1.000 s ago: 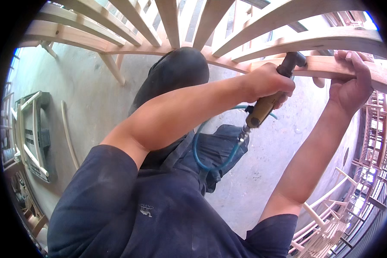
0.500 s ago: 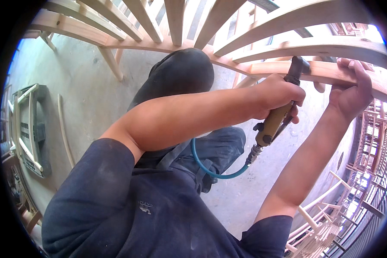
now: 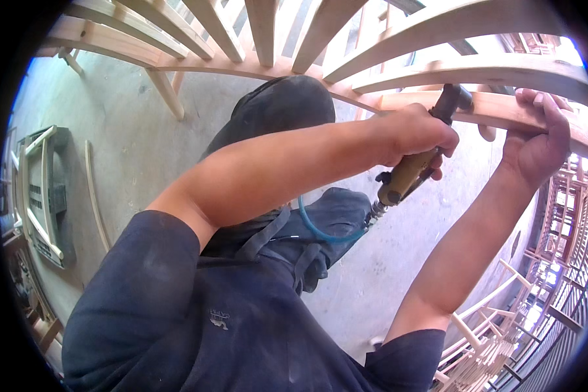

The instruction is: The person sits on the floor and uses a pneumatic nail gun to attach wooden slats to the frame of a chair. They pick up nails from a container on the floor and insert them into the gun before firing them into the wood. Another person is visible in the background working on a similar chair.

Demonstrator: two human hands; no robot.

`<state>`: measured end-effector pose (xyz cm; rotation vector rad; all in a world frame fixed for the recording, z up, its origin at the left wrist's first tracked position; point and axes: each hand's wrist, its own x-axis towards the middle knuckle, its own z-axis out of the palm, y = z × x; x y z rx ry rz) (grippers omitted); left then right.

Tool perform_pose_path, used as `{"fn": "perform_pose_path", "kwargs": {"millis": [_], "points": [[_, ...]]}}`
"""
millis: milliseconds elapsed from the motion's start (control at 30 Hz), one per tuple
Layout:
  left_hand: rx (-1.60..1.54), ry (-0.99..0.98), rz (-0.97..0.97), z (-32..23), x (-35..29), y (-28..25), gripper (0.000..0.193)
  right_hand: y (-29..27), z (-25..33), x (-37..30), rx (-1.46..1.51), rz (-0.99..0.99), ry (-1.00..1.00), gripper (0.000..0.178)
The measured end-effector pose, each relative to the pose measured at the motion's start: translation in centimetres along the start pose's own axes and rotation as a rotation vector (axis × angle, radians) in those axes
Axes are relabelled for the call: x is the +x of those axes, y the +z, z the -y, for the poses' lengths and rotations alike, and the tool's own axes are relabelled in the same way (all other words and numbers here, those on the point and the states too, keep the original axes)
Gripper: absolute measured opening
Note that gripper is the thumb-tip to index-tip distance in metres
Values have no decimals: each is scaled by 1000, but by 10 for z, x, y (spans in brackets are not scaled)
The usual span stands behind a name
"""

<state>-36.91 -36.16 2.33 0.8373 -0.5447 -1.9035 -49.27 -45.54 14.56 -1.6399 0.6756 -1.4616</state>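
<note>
My left hand (image 3: 419,134) is closed round an olive-brown air tool (image 3: 408,175) with a black angled head. That head (image 3: 452,101) is right at a pale wooden rail (image 3: 496,108); whether it touches is hard to tell. From the tool's tail, a metal coupling leads to a teal air hose (image 3: 326,236). Farther right, my right hand (image 3: 536,140) wraps round the same rail, fingers over its top and palm below. Several wooden slats (image 3: 264,32) of the frame fan out above the rail. A rounded wooden piece (image 3: 487,132) shows beneath the rail between my hands.
My bent dark-clothed knee (image 3: 284,108) is close under the frame. On the concrete floor at left lie a dark pallet (image 3: 57,196) with wooden pieces and a long curved strip (image 3: 97,196). Wooden parts (image 3: 480,353) are stacked at lower right, beside dark metal bars (image 3: 568,326).
The tool's tail has swung left and slightly up, its head turning at the rail, and the hose has shifted with it. My right hand keeps its grip in nearly the same place.
</note>
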Motion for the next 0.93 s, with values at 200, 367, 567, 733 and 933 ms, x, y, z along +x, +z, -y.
{"fn": "perform_pose_path", "kwargs": {"millis": [200,367,567,733,933], "points": [[-20,0,35,-1,1,-4,14,-2,-2,2,31,19,12,16],[-51,51,-46,0,-5,3,13,-2,-5,6,76,22,40,14],[-65,21,-7,1,-4,1,12,3,-5,2,28,-8,-4,13],[-93,-21,108,0,1,-6,11,0,-6,3,47,21,-24,15],[17,15,73,0,2,-3,11,-7,-9,4,58,25,-44,16]]}}
